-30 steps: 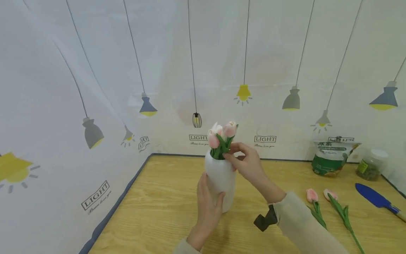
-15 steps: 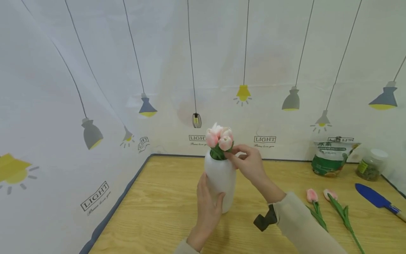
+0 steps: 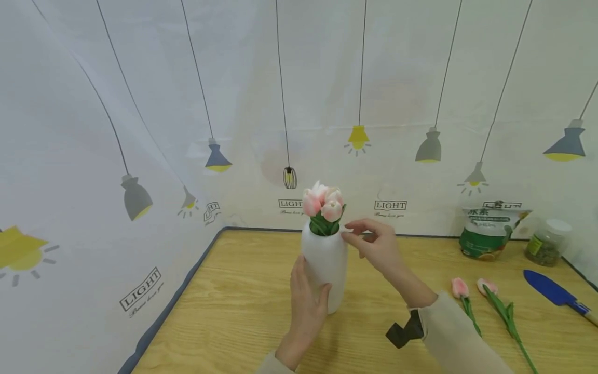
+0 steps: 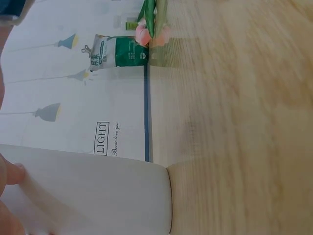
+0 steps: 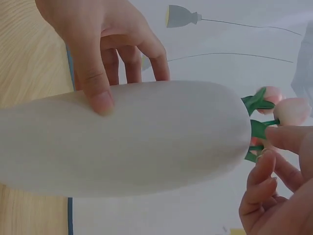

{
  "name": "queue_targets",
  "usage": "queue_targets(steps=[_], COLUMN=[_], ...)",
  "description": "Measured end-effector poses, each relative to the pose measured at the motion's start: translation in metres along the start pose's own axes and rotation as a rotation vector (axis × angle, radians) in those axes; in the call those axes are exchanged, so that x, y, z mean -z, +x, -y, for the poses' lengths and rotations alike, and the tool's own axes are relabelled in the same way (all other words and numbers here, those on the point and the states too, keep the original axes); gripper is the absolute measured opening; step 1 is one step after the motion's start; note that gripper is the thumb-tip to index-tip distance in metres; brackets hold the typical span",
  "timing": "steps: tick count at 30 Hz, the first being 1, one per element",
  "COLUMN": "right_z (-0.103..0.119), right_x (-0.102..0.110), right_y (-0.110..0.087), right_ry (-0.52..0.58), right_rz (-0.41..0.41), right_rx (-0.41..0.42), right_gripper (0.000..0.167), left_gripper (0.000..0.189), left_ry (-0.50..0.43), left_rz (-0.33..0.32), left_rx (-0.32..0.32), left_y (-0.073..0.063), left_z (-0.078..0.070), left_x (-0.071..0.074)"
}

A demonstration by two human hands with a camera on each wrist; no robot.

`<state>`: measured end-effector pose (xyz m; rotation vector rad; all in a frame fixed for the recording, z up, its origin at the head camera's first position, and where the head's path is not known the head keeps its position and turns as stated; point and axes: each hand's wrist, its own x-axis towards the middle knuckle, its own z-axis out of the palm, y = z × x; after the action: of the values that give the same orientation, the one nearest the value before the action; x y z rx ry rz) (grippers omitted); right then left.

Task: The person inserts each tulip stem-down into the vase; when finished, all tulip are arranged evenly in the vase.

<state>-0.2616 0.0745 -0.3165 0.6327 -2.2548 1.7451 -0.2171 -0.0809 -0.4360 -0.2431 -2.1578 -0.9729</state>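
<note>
A tall white vase (image 3: 324,265) stands upright on the wooden table, with several pink-and-white tulips (image 3: 322,200) in its mouth. My left hand (image 3: 307,301) grips the vase low on its side, thumb on one face and fingers round the other, as the right wrist view also shows. Just right of the vase rim is my right hand (image 3: 376,245), its fingers loosely bent and nothing held between them. In the right wrist view its fingertips overlap the green leaves (image 5: 258,129) at the vase mouth. Two more tulips (image 3: 502,306) lie on the table to the right.
At the back right stand a green-and-white bag (image 3: 488,234) and a clear jar (image 3: 548,244) with a white lid. A blue trowel (image 3: 551,288) lies near the right edge. A printed curtain (image 3: 327,104) rises behind the table (image 3: 233,322).
One tulip in the vase has turned and settled lower among the others. My right hand has let go of it and drawn back to the right. The left hand has stayed on the vase.
</note>
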Motion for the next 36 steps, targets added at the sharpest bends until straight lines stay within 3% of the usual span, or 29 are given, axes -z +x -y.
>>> queue_targets(steps=[5,13,18,20,22,25,29,32,36], right_z=[-0.033,-0.081,-0.122,-0.133,-0.136,-0.147,-0.155,-0.159,-0.164], right_x=[0.029,0.103,0.155,0.170,0.182,0.197,0.202,0.198,0.191], right_y=[-0.016,-0.055,-0.080,-0.089,-0.100,-0.113,-0.124,-0.127,-0.126], right_ry=[0.002,-0.132,-0.324,-0.462,-0.583,-0.714,-0.676,-0.651,-0.715], right_rz=[-0.033,-0.074,-0.099,-0.109,-0.070,0.059,0.246,0.289,0.293], right_rx=[-0.049,-0.243,-0.370,-0.401,-0.430,-0.501,-0.583,-0.602,-0.563], right_gripper=[0.029,0.027,0.041,0.047,0.049,0.054,0.055,0.056,0.055], left_gripper=[0.082,0.081,0.082,0.083,0.083,0.083,0.083,0.084,0.085], left_ry=[0.006,0.005,0.009,0.006,0.002,-0.010,-0.011,-0.010,-0.021], left_rz=[-0.011,-0.012,-0.008,-0.014,-0.014,-0.002,-0.002,-0.017,-0.024], left_rx=[-0.008,-0.007,-0.009,-0.012,-0.014,-0.006,-0.005,-0.004,-0.001], left_y=[0.000,0.000,-0.001,-0.001,0.000,0.000,0.000,0.000,0.000], left_z=[0.001,0.002,0.003,0.002,0.002,0.001,0.001,0.001,0.002], left_x=[0.000,0.003,0.000,0.000,-0.001,-0.001,-0.002,-0.003,-0.003])
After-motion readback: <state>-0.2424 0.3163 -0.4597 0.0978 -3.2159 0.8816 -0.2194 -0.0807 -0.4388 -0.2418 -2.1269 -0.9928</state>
